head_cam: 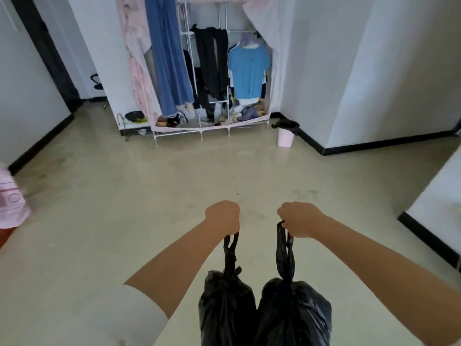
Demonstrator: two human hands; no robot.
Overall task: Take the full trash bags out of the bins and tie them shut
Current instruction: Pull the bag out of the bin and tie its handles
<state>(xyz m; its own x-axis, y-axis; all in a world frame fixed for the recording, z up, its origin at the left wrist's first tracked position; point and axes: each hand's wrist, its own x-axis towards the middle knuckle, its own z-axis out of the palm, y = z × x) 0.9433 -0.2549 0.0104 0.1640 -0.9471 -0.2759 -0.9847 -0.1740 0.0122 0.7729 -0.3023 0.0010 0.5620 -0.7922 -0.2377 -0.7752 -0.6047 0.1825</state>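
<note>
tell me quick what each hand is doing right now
Left hand: closed, gripping the handles of the left black trash bag.
Right hand: closed, gripping the handles of the right black trash bag.

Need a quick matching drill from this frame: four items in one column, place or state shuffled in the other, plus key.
Items
1. left trash bag
2. right trash bag
3. pink bin
4. light blue shirt

Place or state
A. on the floor at the wall corner, black liner in it
B. hanging in the open wardrobe
C. hangs from the left hand
D. hangs from the right hand

Pairs: 1-C, 2-D, 3-A, 4-B
</note>
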